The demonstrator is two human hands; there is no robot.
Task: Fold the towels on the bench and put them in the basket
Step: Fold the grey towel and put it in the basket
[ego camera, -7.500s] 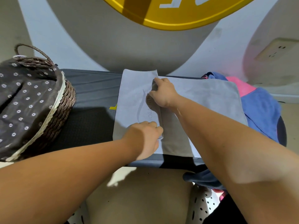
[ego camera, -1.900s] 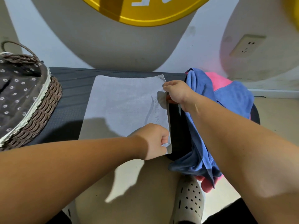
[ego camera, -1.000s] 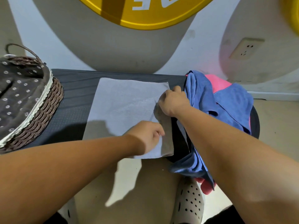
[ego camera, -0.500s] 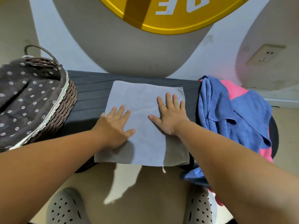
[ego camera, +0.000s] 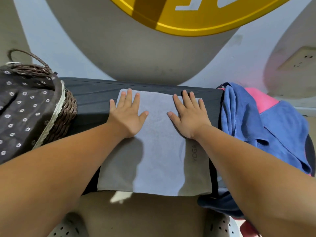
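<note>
The folded grey towel (ego camera: 159, 151) lies in the middle of the dark bench (ego camera: 92, 100). Its far edge stops just short of the bench's far edge, and its near edge reaches the bench's near edge. A strip of bare bench lies between the towel and the basket (ego camera: 66, 115) on the left. On the right only a narrow dark gap parts it from the blue towel (ego camera: 280, 132), which is heaped at the bench end and hangs over the near side.

The basket is cut off by the left edge of the view, and its flowered liner (ego camera: 25, 108) hides whatever is inside. A pink towel (ego camera: 259, 98) shows only in part behind the blue one. The forearms cover the grey towel's near corners and part of the blue heap. Grey "YOGA" lettering shows faintly by the right wrist.

The left hand (ego camera: 126, 115) and right hand (ego camera: 189, 118) lie flat on the far half of the grey towel, apart, fingers straight and spread, gripping nothing. The left little finger reaches past the towel's left edge onto the bench.
</note>
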